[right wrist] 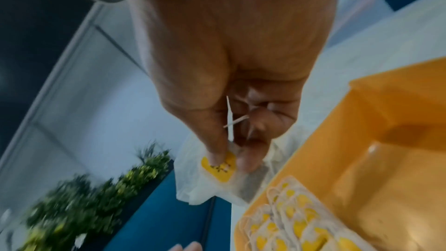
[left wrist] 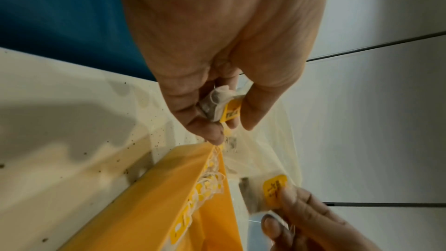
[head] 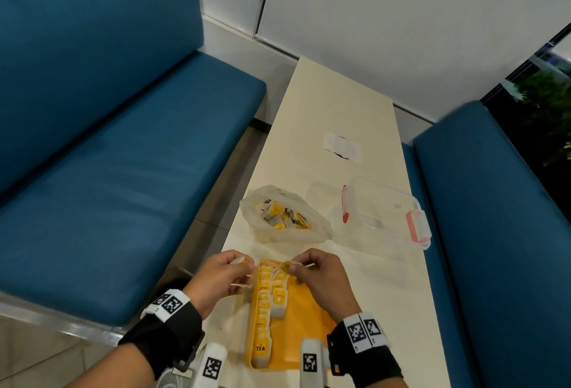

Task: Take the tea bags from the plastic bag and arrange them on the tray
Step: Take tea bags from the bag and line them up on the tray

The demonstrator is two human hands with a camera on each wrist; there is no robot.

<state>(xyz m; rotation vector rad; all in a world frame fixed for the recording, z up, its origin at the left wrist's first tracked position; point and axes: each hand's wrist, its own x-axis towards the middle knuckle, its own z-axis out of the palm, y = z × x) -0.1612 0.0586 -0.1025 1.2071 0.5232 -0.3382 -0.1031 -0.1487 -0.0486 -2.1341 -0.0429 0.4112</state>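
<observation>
A yellow tray (head: 309,319) lies on the table near me, with a row of several yellow-tagged tea bags (head: 265,301) along its left side. Just past it sits the clear plastic bag (head: 284,217), still holding several tea bags. My left hand (head: 225,276) hovers at the tray's far left corner and grips a tea bag (left wrist: 224,106) with a yellow tag. My right hand (head: 318,270) is at the tray's far edge and pinches another tea bag (right wrist: 219,167) by its yellow tag, strings trailing between its fingers.
A clear lidded plastic box (head: 383,214) with pink clasps stands to the right of the bag. A white paper slip (head: 341,146) lies farther up the narrow cream table (head: 340,103). Blue bench seats (head: 123,155) flank the table on both sides.
</observation>
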